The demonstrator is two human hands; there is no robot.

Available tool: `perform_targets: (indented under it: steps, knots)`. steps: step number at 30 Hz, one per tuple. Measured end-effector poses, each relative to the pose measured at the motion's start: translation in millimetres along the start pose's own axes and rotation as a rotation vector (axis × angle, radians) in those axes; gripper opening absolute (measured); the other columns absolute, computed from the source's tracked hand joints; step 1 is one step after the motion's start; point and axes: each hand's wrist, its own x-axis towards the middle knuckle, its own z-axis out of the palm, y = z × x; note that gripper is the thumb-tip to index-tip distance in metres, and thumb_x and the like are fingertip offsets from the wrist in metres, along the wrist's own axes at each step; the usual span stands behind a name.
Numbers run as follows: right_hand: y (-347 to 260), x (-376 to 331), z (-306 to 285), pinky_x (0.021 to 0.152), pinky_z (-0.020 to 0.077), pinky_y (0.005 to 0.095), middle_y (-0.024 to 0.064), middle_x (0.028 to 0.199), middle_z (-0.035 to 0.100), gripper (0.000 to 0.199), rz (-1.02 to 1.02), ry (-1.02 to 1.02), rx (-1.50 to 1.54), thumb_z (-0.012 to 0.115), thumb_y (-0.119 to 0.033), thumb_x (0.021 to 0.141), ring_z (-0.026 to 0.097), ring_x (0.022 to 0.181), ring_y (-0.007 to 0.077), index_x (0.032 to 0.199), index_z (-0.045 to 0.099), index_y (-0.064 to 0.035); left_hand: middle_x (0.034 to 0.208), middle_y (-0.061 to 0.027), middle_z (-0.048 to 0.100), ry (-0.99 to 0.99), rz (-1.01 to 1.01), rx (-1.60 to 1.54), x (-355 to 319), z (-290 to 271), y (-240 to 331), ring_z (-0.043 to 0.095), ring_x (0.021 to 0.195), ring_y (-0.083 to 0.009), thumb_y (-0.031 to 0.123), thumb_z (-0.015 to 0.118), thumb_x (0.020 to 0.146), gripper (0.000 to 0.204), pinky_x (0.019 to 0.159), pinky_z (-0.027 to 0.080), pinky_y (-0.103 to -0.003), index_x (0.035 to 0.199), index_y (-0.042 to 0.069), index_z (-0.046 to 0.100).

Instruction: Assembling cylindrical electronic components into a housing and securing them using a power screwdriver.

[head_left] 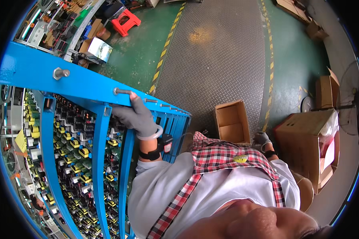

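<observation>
My left hand [139,118], in a grey glove with a bare thumb tip, is closed on the blue metal rack [81,84] at my left. Its thumb rests by the end of a bolt [123,91] sticking out of the top beam, while the fingers pass under the beam and are partly hidden. Inside the rack sit rows of small yellow and black electronic parts [83,152]. My right hand [262,139], also gloved in grey, hangs low at my right side near an open cardboard box [232,122]; its fingers are too small and hidden to read.
A metal-plate walkway [215,51] with yellow-black edge stripes runs ahead over the green floor. At the far left are a red stool [125,22] and a cluttered workbench [56,30]. To the right stand a large carton [299,139] and a fan [347,101].
</observation>
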Motion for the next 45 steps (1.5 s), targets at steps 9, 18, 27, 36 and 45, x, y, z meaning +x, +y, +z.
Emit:
perform_targets:
  steps: [9,18,27,36,45]
  knots:
    - [-216,98,15,0.042,0.0444,0.0327,0.0061,0.059,0.053,0.018,-0.102,0.161,-0.396,0.046,-0.018,0.079,0.051,0.045,0.0171,0.071,0.054,-0.0040,0.111,-0.0226,0.041,0.033,0.026,0.018,-1,10,-6,0.046,0.093,-0.0291,0.036,0.053,0.083,0.068,0.078,0.040,-0.039,0.123,-0.008,0.021]
    - [-168,182,-3,0.060,0.0488,0.0356,0.0089,0.071,0.063,0.019,-0.563,-0.352,-1.923,0.066,-0.028,0.062,0.061,0.068,0.0273,0.070,0.065,-0.0116,0.106,-0.0212,0.041,0.092,-0.098,0.111,-19,4,-12,0.047,0.086,-0.0254,0.045,0.052,0.081,0.075,0.071,0.043,-0.036,0.127,-0.006,0.023]
    - [-284,321,-15,0.059,0.0488,0.0364,0.0110,0.069,0.062,0.017,-0.788,-0.384,-1.870,0.065,-0.022,0.064,0.061,0.065,0.0259,0.070,0.063,-0.0055,0.081,-0.0110,0.052,0.238,-0.120,0.472,-7,22,3,0.049,0.068,-0.0171,0.054,0.035,0.085,0.065,0.055,0.040,-0.030,0.116,-0.003,0.038]
    - [-424,422,-55,0.053,0.0486,0.0328,0.0095,0.075,0.063,0.013,-0.801,-0.404,-2.128,0.055,-0.015,0.074,0.062,0.065,0.0227,0.075,0.064,-0.0060,0.095,-0.0201,0.055,0.735,-0.460,0.936,-20,16,2,0.054,0.083,-0.0273,0.040,0.038,0.088,0.048,0.070,0.044,-0.038,0.108,-0.001,0.050]
    - [-444,489,26,0.081,0.0438,0.0373,0.0156,0.099,0.059,0.037,-0.636,-0.604,-2.037,0.045,-0.037,0.077,0.056,0.094,0.0319,0.093,0.062,-0.0084,0.093,-0.0201,0.057,0.918,-0.542,0.887,-30,17,-7,0.056,0.084,-0.0290,0.037,0.041,0.087,0.041,0.072,0.045,-0.037,0.105,0.002,0.053]
